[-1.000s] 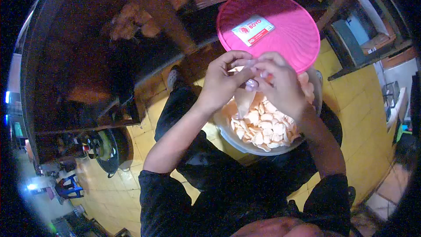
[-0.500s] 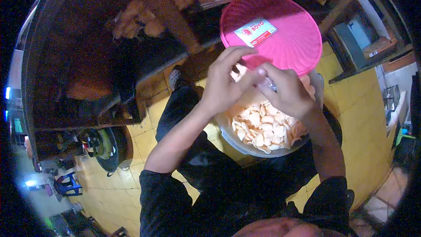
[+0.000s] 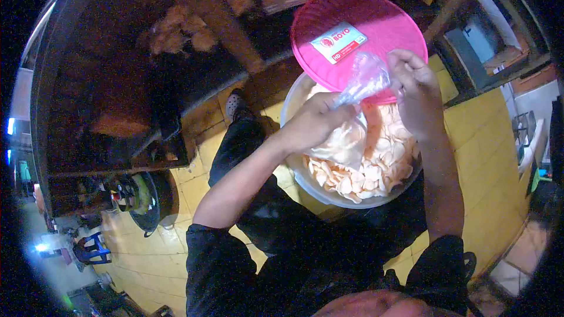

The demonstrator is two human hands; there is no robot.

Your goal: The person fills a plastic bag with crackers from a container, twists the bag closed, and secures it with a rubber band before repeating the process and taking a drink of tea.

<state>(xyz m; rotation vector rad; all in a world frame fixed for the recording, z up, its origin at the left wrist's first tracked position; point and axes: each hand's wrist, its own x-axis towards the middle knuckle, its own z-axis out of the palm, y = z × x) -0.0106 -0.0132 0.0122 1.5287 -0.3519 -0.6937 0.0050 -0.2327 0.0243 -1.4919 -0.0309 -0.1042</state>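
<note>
My left hand (image 3: 320, 120) is closed round the gathered neck of a clear plastic bag (image 3: 346, 144). The bag's lower part bulges with pale pieces and hangs over the tub, while its loose crinkled end sticks up above my fist. To the right of that loose end is my right hand (image 3: 416, 91), raised with its fingers curled in; what is between the fingertips, if anything, is too small to make out. Below both hands, a round whitish tub (image 3: 305, 185) holds many pale orange crackers (image 3: 376, 173). A pink ribbed lid (image 3: 393, 35) with a label leans at the tub's far side.
My dark-trousered legs (image 3: 247, 170) lie either side of the tub on yellow floor tiles (image 3: 476, 158). Dark wooden shelving (image 3: 106, 82) stands at left and ahead. A dark pan (image 3: 155, 199) is by the shelving, and a blue stool (image 3: 94, 249) stands farther left.
My hands were together at the bag's neck. The right has moved away to the right, and the left has lowered slightly, leaving the bag's loose end and filled body in view.
</note>
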